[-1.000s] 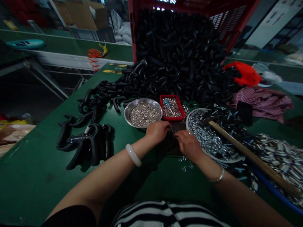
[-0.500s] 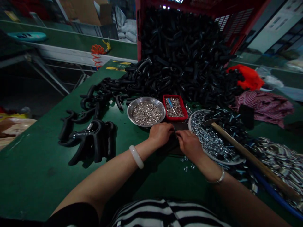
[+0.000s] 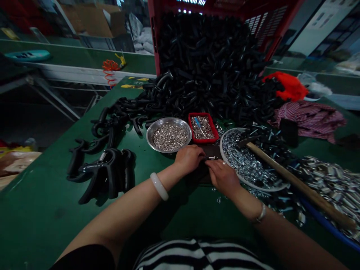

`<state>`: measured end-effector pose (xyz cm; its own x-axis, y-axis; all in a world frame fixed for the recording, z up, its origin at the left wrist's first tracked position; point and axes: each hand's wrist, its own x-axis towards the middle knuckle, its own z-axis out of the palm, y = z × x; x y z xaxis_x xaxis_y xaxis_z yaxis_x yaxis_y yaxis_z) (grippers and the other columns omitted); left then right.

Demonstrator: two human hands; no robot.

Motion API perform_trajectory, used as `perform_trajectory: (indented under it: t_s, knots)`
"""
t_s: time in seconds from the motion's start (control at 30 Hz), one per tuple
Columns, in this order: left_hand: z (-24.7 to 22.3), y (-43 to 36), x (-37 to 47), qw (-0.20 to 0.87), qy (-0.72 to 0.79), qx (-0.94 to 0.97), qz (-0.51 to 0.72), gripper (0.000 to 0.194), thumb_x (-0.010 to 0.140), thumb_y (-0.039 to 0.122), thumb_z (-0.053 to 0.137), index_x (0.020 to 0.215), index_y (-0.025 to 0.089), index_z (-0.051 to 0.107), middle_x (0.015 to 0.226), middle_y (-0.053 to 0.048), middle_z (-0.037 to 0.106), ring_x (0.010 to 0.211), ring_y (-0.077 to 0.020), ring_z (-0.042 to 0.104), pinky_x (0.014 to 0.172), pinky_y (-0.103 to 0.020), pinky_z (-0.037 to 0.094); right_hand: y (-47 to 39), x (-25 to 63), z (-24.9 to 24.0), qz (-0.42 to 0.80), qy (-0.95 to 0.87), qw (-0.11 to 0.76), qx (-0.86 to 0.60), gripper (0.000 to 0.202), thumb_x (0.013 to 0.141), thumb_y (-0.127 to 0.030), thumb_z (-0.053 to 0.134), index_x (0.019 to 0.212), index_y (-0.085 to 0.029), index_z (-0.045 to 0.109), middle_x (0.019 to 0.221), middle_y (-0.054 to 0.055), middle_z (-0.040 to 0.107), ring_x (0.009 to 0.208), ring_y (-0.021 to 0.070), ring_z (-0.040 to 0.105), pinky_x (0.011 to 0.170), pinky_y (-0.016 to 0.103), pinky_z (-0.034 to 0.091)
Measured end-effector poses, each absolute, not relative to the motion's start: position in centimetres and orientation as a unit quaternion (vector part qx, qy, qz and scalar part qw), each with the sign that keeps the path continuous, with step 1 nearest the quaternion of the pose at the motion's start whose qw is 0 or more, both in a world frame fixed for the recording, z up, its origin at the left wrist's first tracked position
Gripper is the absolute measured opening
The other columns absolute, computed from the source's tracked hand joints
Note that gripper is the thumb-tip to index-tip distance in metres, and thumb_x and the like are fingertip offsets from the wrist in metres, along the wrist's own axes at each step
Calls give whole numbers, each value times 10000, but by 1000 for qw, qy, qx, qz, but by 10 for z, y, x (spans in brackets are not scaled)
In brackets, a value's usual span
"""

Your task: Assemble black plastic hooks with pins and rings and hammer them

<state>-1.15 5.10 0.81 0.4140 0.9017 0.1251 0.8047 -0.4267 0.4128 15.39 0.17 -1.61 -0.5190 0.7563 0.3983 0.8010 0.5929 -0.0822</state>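
Note:
My left hand is closed, its fingertips pinching the left end of a small metal spring on a thin dark piece. The fingers of my right hand are pressed together at the same small part, just below the spring. Both hands meet low over a dark pad on the green table. Behind my left hand stands a steel bowl of small metal pieces. A red tray of metal pins, with a blue-handled screwdriver on top, sits beyond the spring. My fingers partly hide the part.
Right of my hands stands a pale round tray of shiny hardware, a wooden-handled hammer across it. Black curved clamp-like parts stand at left. A red crate spills more black parts. A checked cloth lies at right.
The small part between my hands has turned, and its spring now lies sideways in view, pointing right. My hands stay close together. The whole view has shifted slightly.

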Motion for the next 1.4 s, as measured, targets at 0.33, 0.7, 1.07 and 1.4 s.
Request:
perform_trajectory:
  t_s: [0.33,0.7,1.07,1.4]
  knots:
    - [-3,56,-9,172,446,853,209,142,797,183,532,857,185,661,903,-20,625,850,-130,566,768,-238,453,-12,164,-16,-20,-865,192,-463,388,810,-127,445,1192,-145,508,1145,73,609,980,207,522,829,352,455]
    - [5,47,2,65,437,892,99,215,846,172,408,914,156,611,927,-75,563,823,-165,543,714,-280,470,-12,168,-20,-15,-864,208,-459,349,805,-129,453,1142,-131,545,1111,90,621,978,221,527,867,378,448]
    - [2,49,-2,69,417,901,96,226,864,199,385,946,157,592,943,-78,550,837,-163,544,721,-282,476,-11,169,-21,-5,-864,216,-454,356,812,-118,446,1155,-116,540,1138,88,611,992,215,533,887,370,443]
    - [-3,45,0,40,446,893,51,236,880,212,357,981,173,566,980,-80,531,744,-149,565,621,-259,466,-11,171,-22,13,-861,218,-460,362,799,-109,453,1148,-141,546,1128,94,617,985,203,542,862,375,456]
